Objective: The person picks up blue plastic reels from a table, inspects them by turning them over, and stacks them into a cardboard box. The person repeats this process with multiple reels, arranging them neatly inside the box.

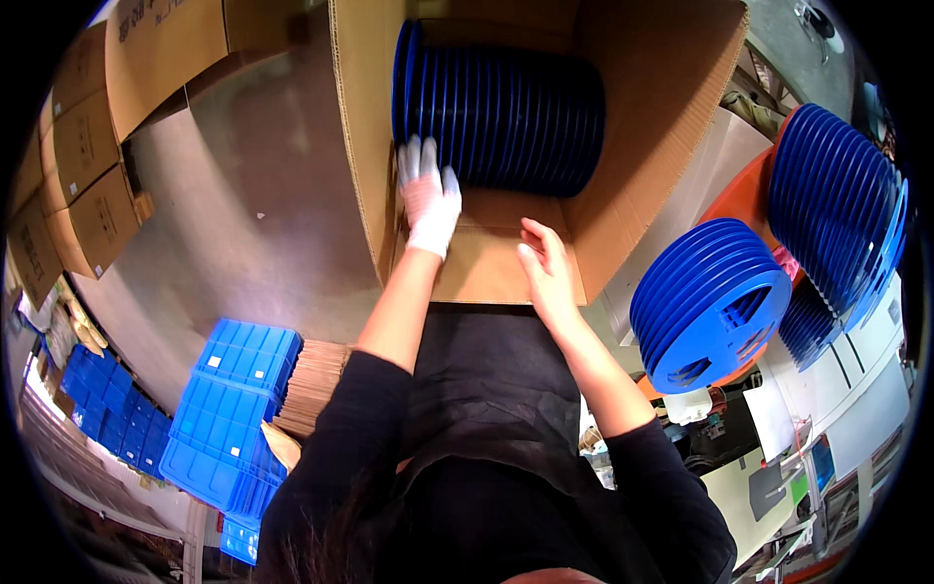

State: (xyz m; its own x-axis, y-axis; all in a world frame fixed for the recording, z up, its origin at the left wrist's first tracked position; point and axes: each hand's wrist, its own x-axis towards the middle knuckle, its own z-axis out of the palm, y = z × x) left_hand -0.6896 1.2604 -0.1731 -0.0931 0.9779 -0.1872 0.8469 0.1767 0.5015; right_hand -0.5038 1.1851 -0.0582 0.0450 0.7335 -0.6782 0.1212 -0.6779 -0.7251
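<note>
A row of dark blue plastic reels (506,117) stands on edge, side by side, inside an open cardboard box (662,127). My left hand (428,200), in a white glove, lies at the left end of the row. Its fingers are stretched out and slightly apart, and the fingertips reach the lower rims of the leftmost reels. My right hand (550,268) is bare and hovers over the near right part of the box, below the reels. Its fingers are loosely bent, thumb apart, with nothing seen in them.
On the right, a stack of blue reels (715,302) and a longer stack of reels (832,214) rest by an orange surface (744,190). Blue lidded crates (229,409) and flat cardboard (316,384) stand lower left. Closed cartons (102,224) are piled at the far left.
</note>
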